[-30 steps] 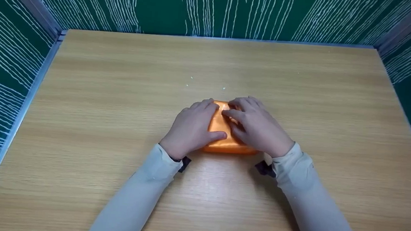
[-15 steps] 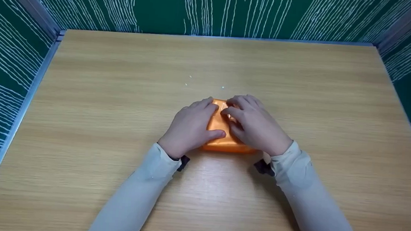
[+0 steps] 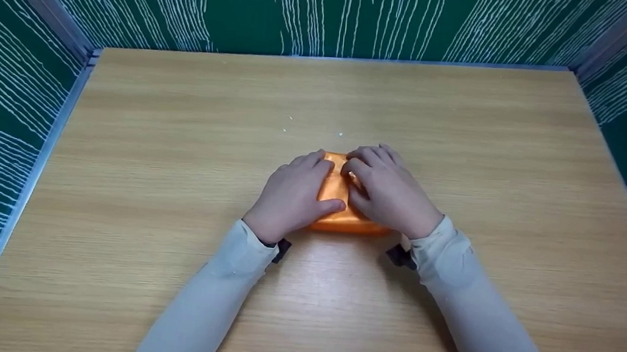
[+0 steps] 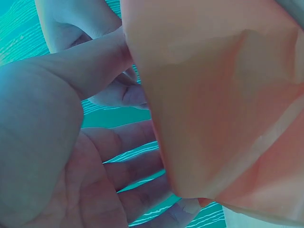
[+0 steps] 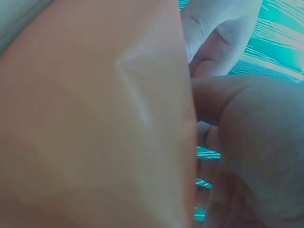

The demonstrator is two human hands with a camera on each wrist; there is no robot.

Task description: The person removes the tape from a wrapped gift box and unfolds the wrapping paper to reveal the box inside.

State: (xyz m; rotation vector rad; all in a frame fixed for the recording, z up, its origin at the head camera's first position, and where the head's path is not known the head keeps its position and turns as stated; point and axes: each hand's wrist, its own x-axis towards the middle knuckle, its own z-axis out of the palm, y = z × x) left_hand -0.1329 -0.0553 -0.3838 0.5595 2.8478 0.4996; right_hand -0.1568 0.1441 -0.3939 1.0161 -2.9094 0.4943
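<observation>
A glossy orange soft packet (image 3: 343,222) sits in front of me at the middle of the table, partly covered by both hands. My left hand (image 3: 291,193) grips its left side, the thumb lying over the top and the fingers along the far left. On the right, my right hand (image 3: 391,192) has curled fingers pinching at the packet's top, where a small bright glint shows by the index finger. Creased orange film (image 4: 228,118) fills much of the left wrist view, its edge between thumb and fingers. The right wrist view shows a smoother orange face.
A wood-grain table (image 3: 185,104) lies under the hands. Several tiny white specks (image 3: 341,134) dot it beyond the packet. Green walls with white streaks (image 3: 248,14) enclose the back and sides. Dark wrist straps (image 3: 403,257) show at the cuffs.
My right index finger has drawn back slightly and curled more at the packet's top. The left hand and the packet stay in nearly the same place.
</observation>
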